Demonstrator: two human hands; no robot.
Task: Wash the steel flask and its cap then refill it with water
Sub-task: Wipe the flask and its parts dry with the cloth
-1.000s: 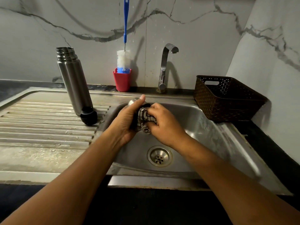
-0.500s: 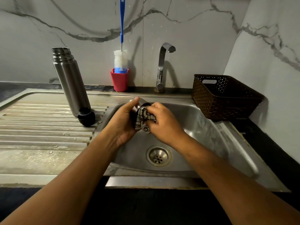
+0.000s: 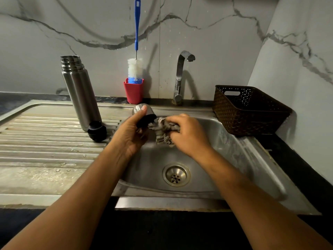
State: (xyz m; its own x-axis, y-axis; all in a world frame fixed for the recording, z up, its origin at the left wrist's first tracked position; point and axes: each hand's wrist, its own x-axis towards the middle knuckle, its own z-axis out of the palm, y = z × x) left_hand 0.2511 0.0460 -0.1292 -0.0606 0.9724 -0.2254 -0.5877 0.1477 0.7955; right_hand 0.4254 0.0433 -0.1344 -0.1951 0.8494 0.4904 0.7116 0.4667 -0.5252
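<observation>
1. Sink [image 3: 234, 156]: a steel basin set in the counter, with a ribbed drainboard [image 3: 36, 138] to its left carrying a few water drops.
2. Basket [image 3: 252, 112]: dark and woven, on the counter to the right of the basin. Its contents are not visible.
3. Flask [image 3: 81, 91]: steel and uncapped, standing upright on the drainboard, well apart from both hands.
4. Tap [image 3: 180, 76]: behind the basin, with no water showing at the spout.
5. Bottle brush [image 3: 136, 51]: standing in a red holder [image 3: 134, 92] against the wall.
6. Left hand [image 3: 131, 134]: clamped round the cap, thumb on its steel side.
7. Right hand [image 3: 189, 136]: closed on the bunched cloth, just beside the cap's mouth.
8. Cap [image 3: 137, 109]: held over the basin with its opening turned toward the right hand. Judgement: the cap-scrubbing step is in hand and the task is in its early part.
9. Cloth [image 3: 164, 130]: striped, at the cap's rim. Contact cannot be confirmed.
10. Stopper [image 3: 97, 130]: black, on the drainboard against the flask's base. Judgement: the next move is a rinse, which calls for freeing one hand to open the tap.
</observation>
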